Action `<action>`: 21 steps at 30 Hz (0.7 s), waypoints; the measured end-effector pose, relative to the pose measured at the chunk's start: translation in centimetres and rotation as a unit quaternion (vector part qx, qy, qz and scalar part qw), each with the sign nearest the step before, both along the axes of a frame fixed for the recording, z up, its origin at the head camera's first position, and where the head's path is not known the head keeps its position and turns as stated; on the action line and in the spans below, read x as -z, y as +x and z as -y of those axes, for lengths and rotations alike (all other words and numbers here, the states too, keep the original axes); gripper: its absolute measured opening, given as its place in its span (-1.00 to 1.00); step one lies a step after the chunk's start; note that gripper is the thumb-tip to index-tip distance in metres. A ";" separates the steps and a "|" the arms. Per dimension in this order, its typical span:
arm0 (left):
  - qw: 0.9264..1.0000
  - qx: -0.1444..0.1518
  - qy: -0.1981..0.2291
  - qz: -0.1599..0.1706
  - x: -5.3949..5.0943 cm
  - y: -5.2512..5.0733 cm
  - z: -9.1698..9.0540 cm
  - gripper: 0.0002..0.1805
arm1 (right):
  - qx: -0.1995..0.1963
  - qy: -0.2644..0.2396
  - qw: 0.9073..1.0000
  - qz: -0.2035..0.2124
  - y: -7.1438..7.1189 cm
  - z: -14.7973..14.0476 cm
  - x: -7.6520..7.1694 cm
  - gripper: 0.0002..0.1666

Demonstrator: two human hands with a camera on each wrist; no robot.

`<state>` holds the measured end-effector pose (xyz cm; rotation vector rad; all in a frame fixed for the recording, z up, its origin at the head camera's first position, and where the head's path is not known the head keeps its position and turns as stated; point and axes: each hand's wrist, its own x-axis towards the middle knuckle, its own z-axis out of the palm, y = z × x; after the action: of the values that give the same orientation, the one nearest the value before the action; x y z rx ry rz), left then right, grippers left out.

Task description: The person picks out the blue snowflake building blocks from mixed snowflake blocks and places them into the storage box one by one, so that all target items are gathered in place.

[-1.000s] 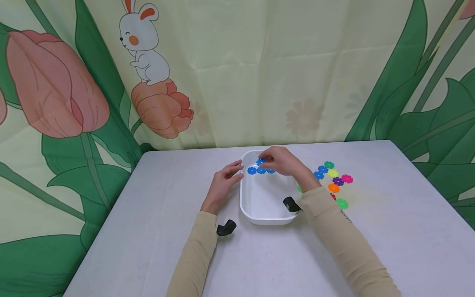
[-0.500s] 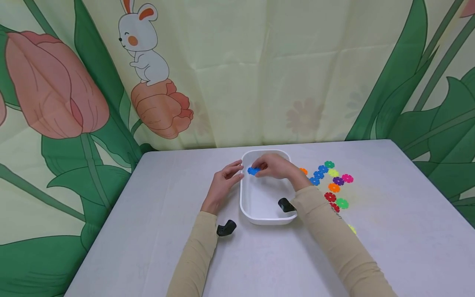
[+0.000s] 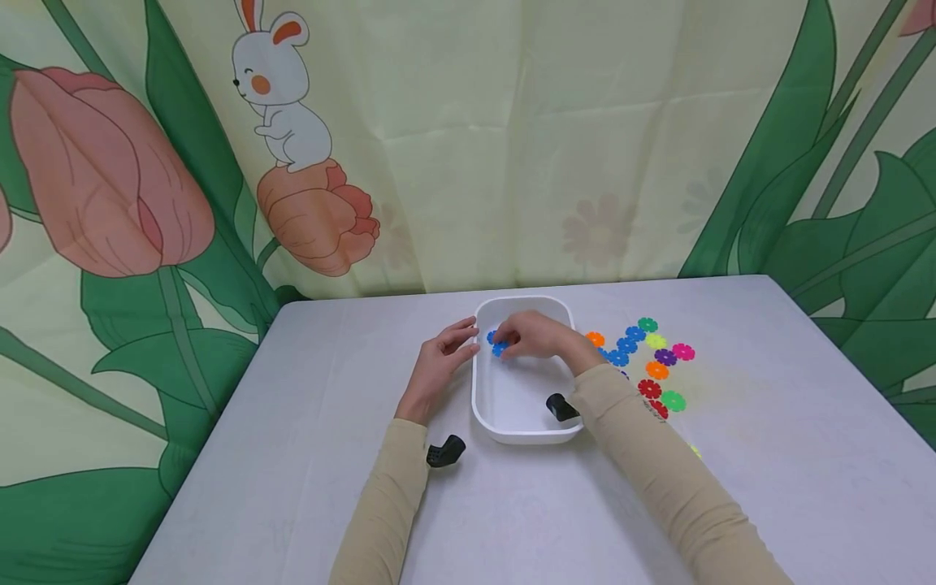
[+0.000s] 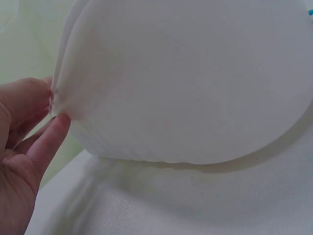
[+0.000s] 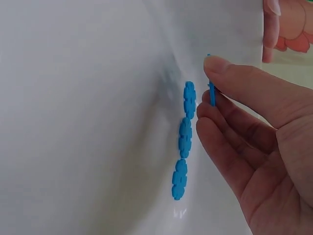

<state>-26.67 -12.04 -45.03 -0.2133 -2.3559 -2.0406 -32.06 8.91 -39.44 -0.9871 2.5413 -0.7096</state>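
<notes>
A white plastic tray (image 3: 512, 406) stands on the table. My left hand (image 3: 436, 370) holds its left rim, fingertips and thumb at the edge; in the left wrist view the fingers (image 4: 46, 139) touch the tray's outer side. My right hand (image 3: 537, 335), above the tray's inside, pinches a blue flower-shaped disc (image 5: 212, 93) between thumb and fingers, seen edge-on in the right wrist view. Beside it three more blue discs (image 5: 185, 138) lie in a row along the tray floor near the wall. In the head view my right fingers cover part of that row.
Right of the tray lie several loose flower-shaped discs, among them an orange disc (image 3: 657, 370), a pink disc (image 3: 683, 352) and a green disc (image 3: 673, 400). My right forearm hides some. A printed curtain (image 3: 468, 162) hangs behind the table (image 3: 292, 487).
My right hand has moved left and slightly nearer inside the tray, bringing the blue disc from the far side to the near side of the row. The left hand stays at the rim.
</notes>
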 end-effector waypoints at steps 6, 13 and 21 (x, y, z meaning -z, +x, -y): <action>1.000 0.012 0.011 0.000 -0.4 0.1 0.1 -0.64 | -0.013 0.023 1.000 -0.006 -0.2 0.5 0.3 -0.62; 1.000 0.026 -0.003 0.006 -2.6 1.3 -0.1 -0.60 | -0.015 0.038 0.999 -0.014 -0.3 0.8 0.5 -0.63; 1.000 0.016 0.001 0.012 -0.7 0.2 0.1 -0.61 | -0.018 0.060 0.998 -0.026 -0.3 1.0 1.1 -0.62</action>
<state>-26.46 -12.18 -44.29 -0.2287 -2.3806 -2.0703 -32.33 7.96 -40.50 -1.0187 2.5695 -0.5210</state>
